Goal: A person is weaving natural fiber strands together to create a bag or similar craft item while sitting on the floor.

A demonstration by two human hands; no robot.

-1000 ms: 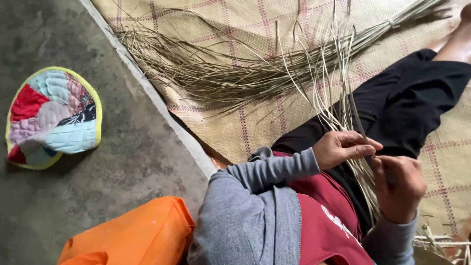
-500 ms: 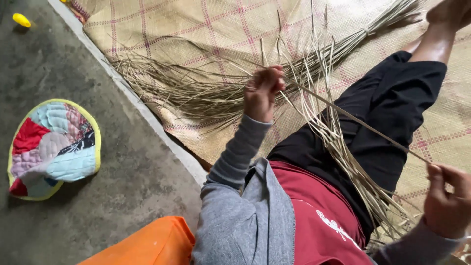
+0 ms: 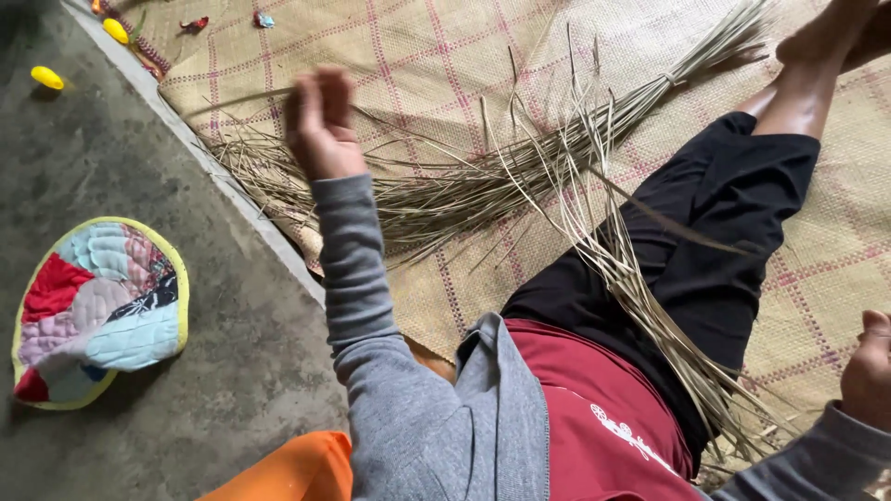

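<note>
- Patchwork cushion point(image 3: 97, 311), rounded, yellow-edged, lying on the bare concrete floor point(image 3: 232, 371) at far left, well apart from the work; two small yellow objects point(image 3: 46, 77) lie near the top left corner.
- Left hand point(image 3: 320, 121), raised over the mat edge with arm stretched out, fingers loosely curled; a thin pale strand seems to run from it, but blur means a firm grip cannot be told.
- Woven mat point(image 3: 445, 56), tan with pink checks, under everything right of the floor.
- Bundle of dried reed strips point(image 3: 520, 181), fanned on the mat from beside the left hand toward the person's lap, loose ends crossing the black trouser leg point(image 3: 715, 250).
- Right hand point(image 3: 868, 371), at the right frame edge, partly cut off; closed or open cannot be told.
- Handling note, as judgement: draw one strip clear along its length, hands well apart, so neighbours do not tangle or kink.
- Change from half a second ago: left hand has swung further left and higher, off the bundle; right hand has dropped nearer the frame edge, and the taut strand between the hands is no longer plainly seen.
</note>
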